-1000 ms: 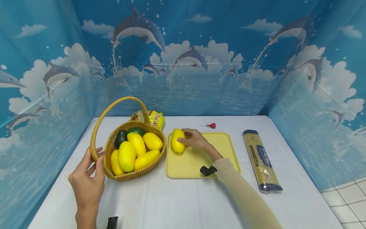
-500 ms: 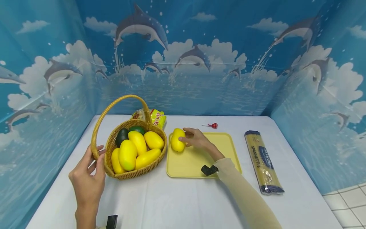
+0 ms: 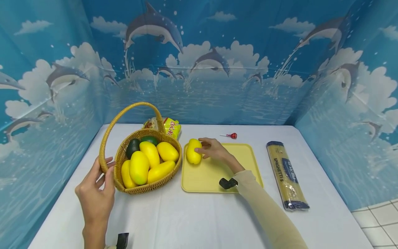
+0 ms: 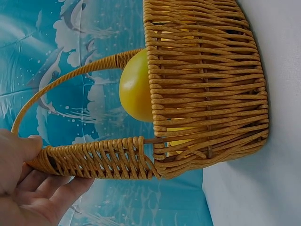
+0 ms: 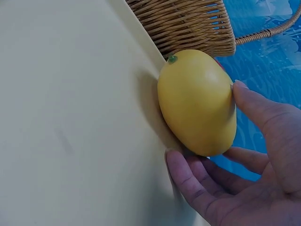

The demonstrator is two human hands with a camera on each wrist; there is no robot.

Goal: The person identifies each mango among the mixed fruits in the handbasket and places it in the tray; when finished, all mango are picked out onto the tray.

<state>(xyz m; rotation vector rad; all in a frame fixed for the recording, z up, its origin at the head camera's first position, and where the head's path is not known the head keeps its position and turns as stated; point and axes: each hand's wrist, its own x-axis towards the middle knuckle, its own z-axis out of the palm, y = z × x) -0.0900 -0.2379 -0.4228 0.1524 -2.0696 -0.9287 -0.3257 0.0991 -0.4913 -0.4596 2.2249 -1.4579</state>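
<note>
A yellow mango (image 3: 193, 157) is held at the left side of the yellow tray (image 3: 202, 181), pinched between the curled fingers and thumb of the right hand (image 3: 215, 151); whether its weight is borne by the tray cannot be told. The step in hand is judged to be its placing or picking up there; an even pinch would be called for in a lift, a gentle loosening in a release. Just beside, the wicker basket (image 3: 146, 189) of mangoes (image 3: 139, 167) is steadied, its arched handle (image 3: 140, 103) gripped by the left hand (image 3: 96, 193). Farther right, a spaghetti pack (image 3: 287, 176) is seen.
</note>
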